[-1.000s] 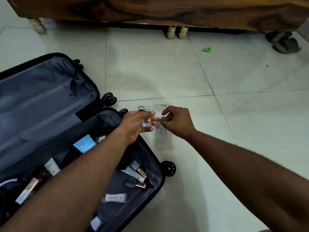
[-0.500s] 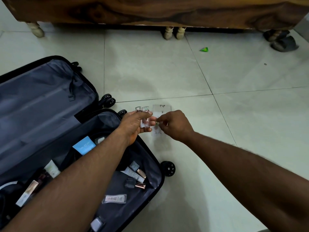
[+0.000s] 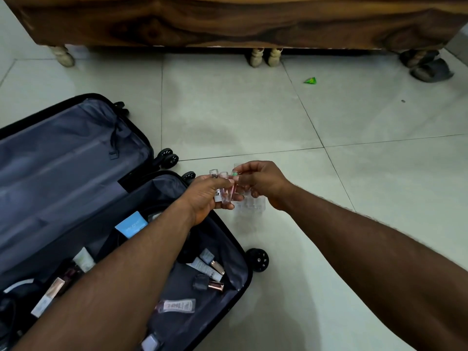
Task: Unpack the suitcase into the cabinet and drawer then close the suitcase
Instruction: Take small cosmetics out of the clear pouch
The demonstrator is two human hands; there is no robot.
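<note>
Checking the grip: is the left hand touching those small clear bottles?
Touching. The head view shows the left hand with its fingers curled round the small clear bottles, thumb across them.

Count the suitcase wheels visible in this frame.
4. A pair sits at the lid half's right corner, one peeks out just left of the left hand, and one stands at the suitcase base's right edge. Others may be hidden.

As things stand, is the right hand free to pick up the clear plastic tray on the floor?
Probably not: the right hand already pinches a small green-capped vial, though the clear plastic tray lies directly beneath it.
</note>
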